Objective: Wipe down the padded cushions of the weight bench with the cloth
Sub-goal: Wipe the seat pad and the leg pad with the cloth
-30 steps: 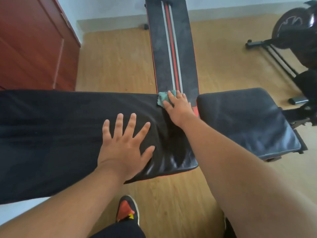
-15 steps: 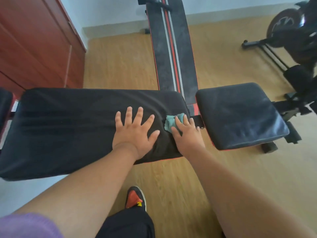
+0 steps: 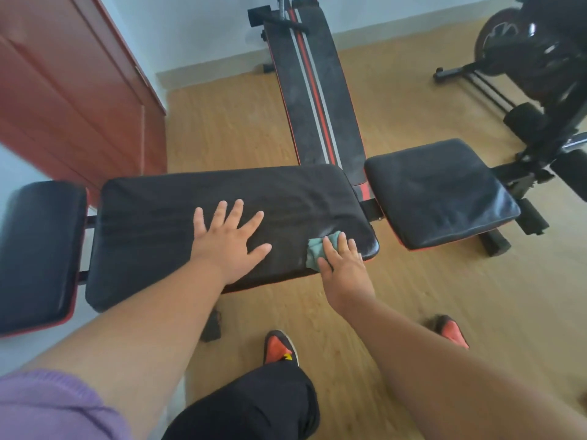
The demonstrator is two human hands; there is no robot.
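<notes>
The weight bench has three black padded cushions: a long middle cushion [image 3: 152, 223], a square seat cushion [image 3: 438, 192] to the right and a small cushion [image 3: 41, 249] at the far left. My left hand [image 3: 227, 246] lies flat with spread fingers on the middle cushion. My right hand [image 3: 343, 265] presses a small teal cloth [image 3: 316, 252] onto that cushion's near right corner, fingers straight over it. Most of the cloth is hidden under the hand.
A second long black bench with red and white stripes [image 3: 313, 100] runs away behind the cushions. A red-brown cabinet [image 3: 73, 100] stands at the left. Black exercise equipment [image 3: 540, 74] fills the right back. My orange shoes [image 3: 281, 347] stand on the wooden floor.
My right hand has drawn the cloth from the far right edge of the middle cushion toward its near right corner. The view has pulled back and shifted; my left hand stays flat on the cushion.
</notes>
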